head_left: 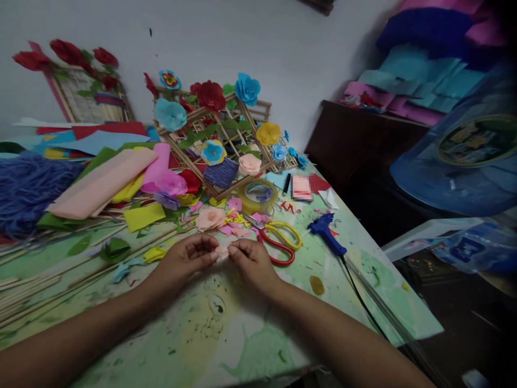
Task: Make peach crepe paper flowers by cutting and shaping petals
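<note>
A small pale pink paper piece [222,251] is pinched between my two hands above the table's middle. The fingertips of my left hand [188,258] close on its left side, and those of my right hand [252,264] hold its right edge. Just beyond them lies a pale pink paper flower [210,219]. Scissors with red and yellow handles [278,245] rest right beside my right hand. Farther right is a blue glue gun [328,235] with a black cord.
Wooden stick frames with paper flowers [211,96] stand at the back. Rolled crepe paper [103,183], blue yarn [34,188] and thin sticks [32,296] cover the left side. A tape roll [256,195] lies behind the scissors. A large blue water bottle [456,156] is at right.
</note>
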`<state>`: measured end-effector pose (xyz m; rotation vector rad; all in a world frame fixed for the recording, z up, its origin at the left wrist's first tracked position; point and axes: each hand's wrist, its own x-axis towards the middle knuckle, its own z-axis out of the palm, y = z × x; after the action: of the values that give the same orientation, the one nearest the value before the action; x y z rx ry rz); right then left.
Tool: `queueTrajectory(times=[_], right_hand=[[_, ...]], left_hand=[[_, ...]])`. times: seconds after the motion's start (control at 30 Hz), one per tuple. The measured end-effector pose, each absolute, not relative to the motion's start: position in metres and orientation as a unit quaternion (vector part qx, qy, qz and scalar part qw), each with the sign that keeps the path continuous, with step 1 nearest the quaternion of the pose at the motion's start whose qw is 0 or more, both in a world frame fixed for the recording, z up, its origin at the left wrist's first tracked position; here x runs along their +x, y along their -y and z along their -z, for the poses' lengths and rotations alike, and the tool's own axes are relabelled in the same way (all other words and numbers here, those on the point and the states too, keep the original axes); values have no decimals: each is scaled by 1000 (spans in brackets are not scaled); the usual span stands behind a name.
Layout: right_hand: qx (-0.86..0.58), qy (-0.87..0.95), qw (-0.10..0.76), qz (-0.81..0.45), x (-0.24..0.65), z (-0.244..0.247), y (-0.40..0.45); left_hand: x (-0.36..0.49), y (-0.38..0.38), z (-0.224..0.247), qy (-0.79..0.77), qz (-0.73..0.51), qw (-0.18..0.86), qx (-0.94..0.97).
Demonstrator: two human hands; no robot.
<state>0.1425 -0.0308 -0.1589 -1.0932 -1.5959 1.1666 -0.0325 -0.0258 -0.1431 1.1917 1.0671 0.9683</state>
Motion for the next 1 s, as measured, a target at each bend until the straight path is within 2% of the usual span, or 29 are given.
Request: queueTrajectory(times=[0.33,0.53,0.8,1.0], right_hand=[[-431,644,440,-453,144,159,29],[-427,650,435,-454,144,159,31],[-444,715,388,-375,145,150,33],[-472,710,426,-303,143,152,33]], left_hand=[[-32,26,145,-439,-413,643,473],[-32,25,144,-456,-420,629,469],[-26,30,134,-463,-385,589,539],[-29,27,139,-482,-395,578,527]])
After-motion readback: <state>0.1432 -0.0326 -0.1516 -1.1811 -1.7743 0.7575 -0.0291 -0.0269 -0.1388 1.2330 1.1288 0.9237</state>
